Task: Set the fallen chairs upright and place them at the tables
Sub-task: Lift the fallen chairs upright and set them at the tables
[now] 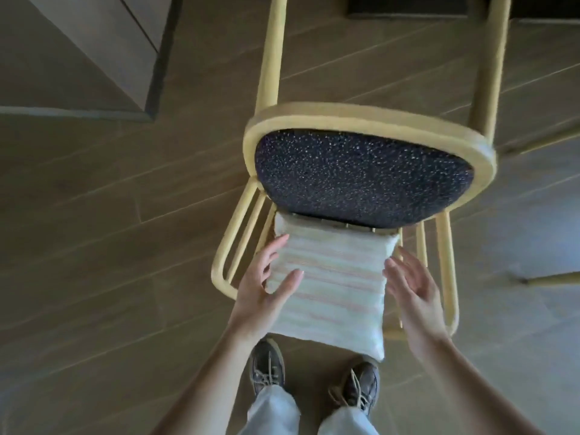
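A yellow-framed chair lies on its back on the wood floor, its legs pointing away from me. Its dark speckled seat faces me. The backrest, padded with a pale striped cushion, lies flat just in front of my shoes. My left hand rests on the cushion's left edge, thumb on top and fingers spread. My right hand hovers with fingers apart beside the cushion's right edge, above the frame's right rail, and holds nothing.
A large wooden furniture base with a dark edge stands at the upper left. Thin yellow legs of another chair reach in from the right. A dark block sits at the top between the chair's legs.
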The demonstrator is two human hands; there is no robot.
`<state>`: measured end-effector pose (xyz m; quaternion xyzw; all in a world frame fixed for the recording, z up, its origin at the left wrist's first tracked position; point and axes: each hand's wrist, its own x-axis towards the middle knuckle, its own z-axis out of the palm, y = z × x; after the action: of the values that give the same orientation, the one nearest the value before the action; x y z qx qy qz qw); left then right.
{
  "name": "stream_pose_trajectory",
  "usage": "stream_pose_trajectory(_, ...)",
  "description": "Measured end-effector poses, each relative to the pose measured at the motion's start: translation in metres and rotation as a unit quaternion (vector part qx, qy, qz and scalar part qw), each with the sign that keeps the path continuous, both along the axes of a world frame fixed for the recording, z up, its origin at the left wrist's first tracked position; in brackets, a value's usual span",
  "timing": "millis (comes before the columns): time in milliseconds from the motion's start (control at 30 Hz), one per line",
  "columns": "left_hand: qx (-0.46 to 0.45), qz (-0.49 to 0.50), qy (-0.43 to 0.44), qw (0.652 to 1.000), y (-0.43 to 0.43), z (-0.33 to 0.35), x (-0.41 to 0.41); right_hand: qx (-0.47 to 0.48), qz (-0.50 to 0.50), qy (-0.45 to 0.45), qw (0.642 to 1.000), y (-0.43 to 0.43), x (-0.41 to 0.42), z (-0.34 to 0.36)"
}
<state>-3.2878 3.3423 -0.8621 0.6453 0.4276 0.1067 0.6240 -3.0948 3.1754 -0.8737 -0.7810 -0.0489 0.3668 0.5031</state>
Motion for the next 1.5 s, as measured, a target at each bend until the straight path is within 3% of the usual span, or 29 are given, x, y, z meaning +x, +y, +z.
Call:
stream_pose_trajectory(200, 0.038, -0.04, 0.07, 0.996, 0.009, -0.198, -0.011, -0.093, 0.015, 0.02, 0.995, -0.034, -0.005, -0.212)
stream_pose_trajectory(267, 0.0, -0.041, 0.101, 0.994, 0.008, -0.25, -0.014, -0.112, 0.025, 0.017, 0.993, -0.049, -0.001, -0.264)
stream_pose_trajectory(367, -0.104, -0.028, 0.053, 0.993, 0.002, -0.309, -0.024, -0.115, 0.01, 0.042, 0.992, -0.063, 0.002, -0.317)
stream_pose_trajectory(467, -0.127, 0.003, 0.035, 0.991, 0.006, -0.347, -0.026, -0.106, 0.001, 0.073, 0.992, -0.062, 0.006, -0.341)
stream_pose_trajectory(533, -0.137, 0.012, 0.068, 0.988, 0.009, -0.346, -0.021, -0.101, 0.0, 0.08, 0.992, -0.057, 0.004, -0.334)
stream_pose_trajectory(667, -0.137, 0.038, 0.11, 0.984, 0.012, -0.285, -0.022, -0.076, -0.032, 0.108, 0.991, -0.053, -0.008, -0.269)
stream_pose_trajectory(833, -0.121, 0.049, 0.136, 0.982, 0.012, -0.13, -0.029, -0.113, -0.057, 0.147, 0.981, -0.062, -0.019, -0.124)
stream_pose_trajectory(967, -0.153, 0.025, 0.149, 0.977, 0.028, 0.004, -0.017, -0.159, -0.038, 0.155, 0.974, -0.051, -0.001, 0.006)
stream_pose_trajectory(1100, -0.105, -0.014, 0.162, 0.981, 0.049, 0.109, 0.014, -0.204, 0.002, 0.167, 0.965, -0.034, 0.037, 0.108)
stream_pose_trajectory(1167, -0.125, -0.039, 0.18, 0.975, 0.06, 0.151, 0.035, -0.195, 0.034, 0.198, 0.96, -0.026, 0.058, 0.148)
stream_pose_trajectory(1333, -0.146, -0.061, 0.229, 0.961, 0.084, 0.212, 0.094, -0.221, 0.056, 0.248, 0.941, -0.003, 0.123, 0.207)
stream_pose_trajectory(1500, -0.144, -0.119, 0.271, 0.944, 0.104, 0.24, 0.144, -0.187, 0.091, 0.266, 0.941, 0.015, 0.171, 0.24)
